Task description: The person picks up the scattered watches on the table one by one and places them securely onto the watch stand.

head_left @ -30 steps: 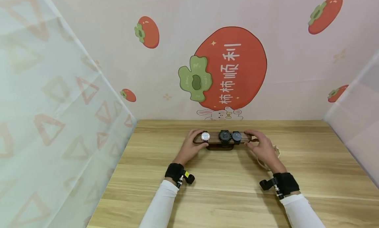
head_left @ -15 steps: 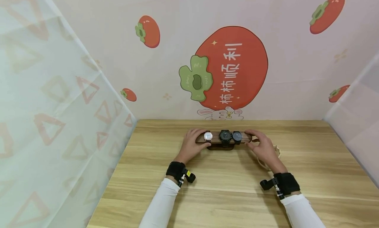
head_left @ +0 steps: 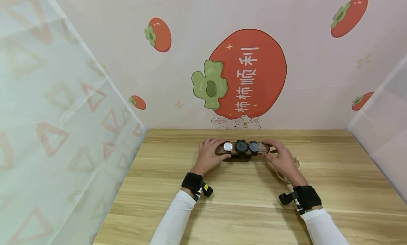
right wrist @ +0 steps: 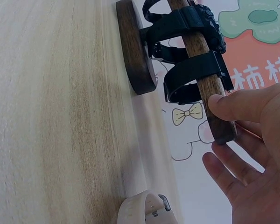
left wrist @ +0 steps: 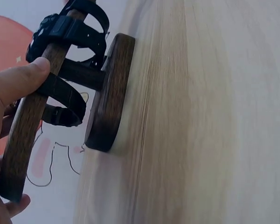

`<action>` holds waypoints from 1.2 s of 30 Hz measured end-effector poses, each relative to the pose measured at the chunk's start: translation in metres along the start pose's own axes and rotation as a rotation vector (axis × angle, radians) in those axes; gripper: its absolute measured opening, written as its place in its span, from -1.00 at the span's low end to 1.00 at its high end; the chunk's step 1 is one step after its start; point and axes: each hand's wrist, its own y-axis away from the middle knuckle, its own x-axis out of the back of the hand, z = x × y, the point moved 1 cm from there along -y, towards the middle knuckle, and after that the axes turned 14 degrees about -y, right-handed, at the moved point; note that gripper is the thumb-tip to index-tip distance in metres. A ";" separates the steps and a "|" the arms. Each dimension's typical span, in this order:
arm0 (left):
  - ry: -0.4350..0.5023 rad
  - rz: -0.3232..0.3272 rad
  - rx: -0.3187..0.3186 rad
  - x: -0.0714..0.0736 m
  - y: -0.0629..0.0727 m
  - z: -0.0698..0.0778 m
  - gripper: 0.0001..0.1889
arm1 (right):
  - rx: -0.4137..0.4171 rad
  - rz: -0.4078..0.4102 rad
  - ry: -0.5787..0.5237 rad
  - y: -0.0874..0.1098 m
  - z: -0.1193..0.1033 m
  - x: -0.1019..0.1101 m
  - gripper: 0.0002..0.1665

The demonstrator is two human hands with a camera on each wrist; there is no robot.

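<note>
Near the table's back edge stands a dark wooden watch stand (head_left: 236,159), a bar raised above a base. My left hand (head_left: 210,153) pinches a white-faced wristwatch (head_left: 228,146) on the bar's left part. In the left wrist view the thumb presses against its black strap (left wrist: 63,93), with the bar's end (left wrist: 18,154) jutting out past it. Two dark watches fill the middle: a chunky black one (head_left: 241,146) and one with a blue-grey dial (head_left: 254,146). My right hand (head_left: 282,160) grips the bar's right end, thumb on its near side (right wrist: 219,112); the other fingers are partly hidden.
A cream-strapped watch (head_left: 298,162) lies on the wooden table (head_left: 241,202) beside the right hand, its buckle (right wrist: 164,202) showing in the right wrist view. The back wall (head_left: 178,71) rises just behind the stand.
My left hand has moved right along the bar, bringing the white-faced watch closer to the chunky black watch. My right hand has stayed at the bar's right end.
</note>
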 end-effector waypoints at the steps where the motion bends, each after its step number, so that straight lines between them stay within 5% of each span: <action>1: -0.007 0.003 -0.003 0.000 0.000 0.002 -0.28 | 0.002 -0.001 -0.001 0.000 0.000 0.000 -0.37; 9: -0.036 0.052 -0.026 -0.002 -0.002 0.007 -0.29 | 0.016 0.000 0.003 0.000 0.000 0.000 -0.38; 36: 0.094 -0.027 -0.024 0.006 0.000 0.000 -0.30 | 0.066 -0.034 0.018 0.000 0.002 0.002 -0.34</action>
